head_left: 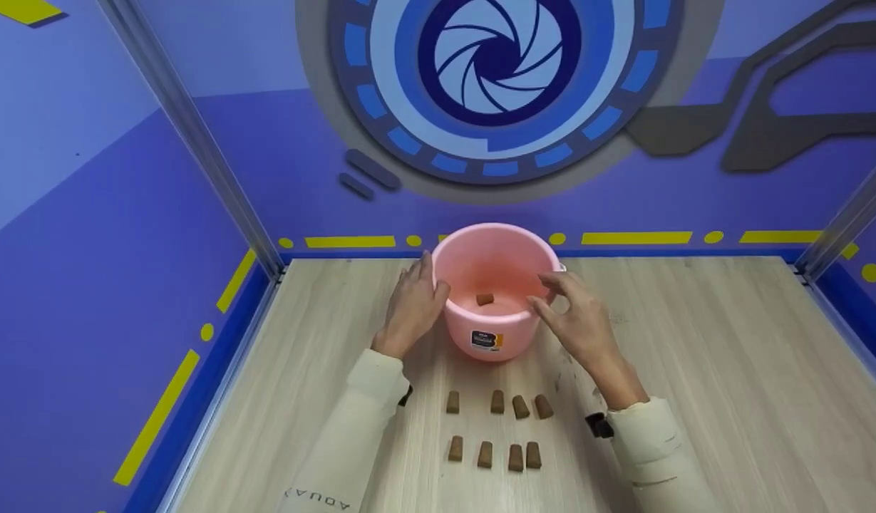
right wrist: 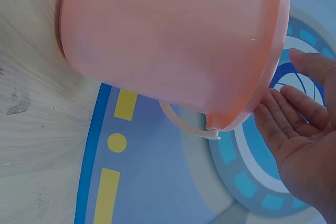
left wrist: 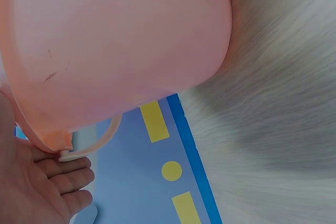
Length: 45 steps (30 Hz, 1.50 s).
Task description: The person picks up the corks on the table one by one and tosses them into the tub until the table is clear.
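A pink plastic bucket stands upright between both hands. One small brown tapered, cork-like piece lies on its floor. My left hand touches the left side of the rim; in the left wrist view its fingers extend loosely below the white handle's hinge. On the other side, my right hand has thumb and fingers spread at the right rim. The right wrist view shows its fingertips at the rim's edge, with the thumb apart from the bucket.
Several similar brown pieces stand or lie in two rows in front of the bucket, including a far-row piece and a near-row piece. A blue patterned wall rises behind the wooden tabletop.
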### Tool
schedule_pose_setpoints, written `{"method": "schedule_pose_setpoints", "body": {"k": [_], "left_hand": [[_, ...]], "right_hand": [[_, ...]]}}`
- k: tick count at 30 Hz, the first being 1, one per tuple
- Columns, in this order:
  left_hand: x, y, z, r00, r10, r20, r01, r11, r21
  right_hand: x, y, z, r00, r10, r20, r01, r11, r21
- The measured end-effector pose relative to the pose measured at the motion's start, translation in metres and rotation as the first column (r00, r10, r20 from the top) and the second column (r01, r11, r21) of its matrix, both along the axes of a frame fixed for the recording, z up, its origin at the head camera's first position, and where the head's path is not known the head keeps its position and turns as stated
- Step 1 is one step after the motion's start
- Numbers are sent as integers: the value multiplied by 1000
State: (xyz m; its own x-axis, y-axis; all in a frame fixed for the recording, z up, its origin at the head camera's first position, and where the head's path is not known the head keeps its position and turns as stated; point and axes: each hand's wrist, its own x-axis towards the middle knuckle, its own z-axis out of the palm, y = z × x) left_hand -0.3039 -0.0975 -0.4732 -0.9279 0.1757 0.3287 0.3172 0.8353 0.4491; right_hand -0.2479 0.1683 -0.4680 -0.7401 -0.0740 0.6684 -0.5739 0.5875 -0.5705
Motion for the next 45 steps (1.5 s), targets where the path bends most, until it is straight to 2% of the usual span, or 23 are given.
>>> {"method": "schedule_pose_setpoints", "body": {"k": [12,23,27,38,45], "left_hand": [[1,2,0,999,13,35,-14,1000,8],[1,1,0,1000,17,-1,-17,1000,-16],[1,1,1,1000,24,17,-23,1000,-14],[2,1,0,998,28,51,-28,1000,-4],[1,2,0,998,24,50,-24,1000,0]], "right_hand": [[8,2,-1,1000,18,-9,-18,1000,-22],[21,9,-7,1000,-1,-15,1,998,-58],[26,11,-11,1000,5,-15,-6,998,-59],[35,14,-24,998,-26,64,28,999,-41],[39,14,-37,988,26,153,-25,1000,-8]]}}
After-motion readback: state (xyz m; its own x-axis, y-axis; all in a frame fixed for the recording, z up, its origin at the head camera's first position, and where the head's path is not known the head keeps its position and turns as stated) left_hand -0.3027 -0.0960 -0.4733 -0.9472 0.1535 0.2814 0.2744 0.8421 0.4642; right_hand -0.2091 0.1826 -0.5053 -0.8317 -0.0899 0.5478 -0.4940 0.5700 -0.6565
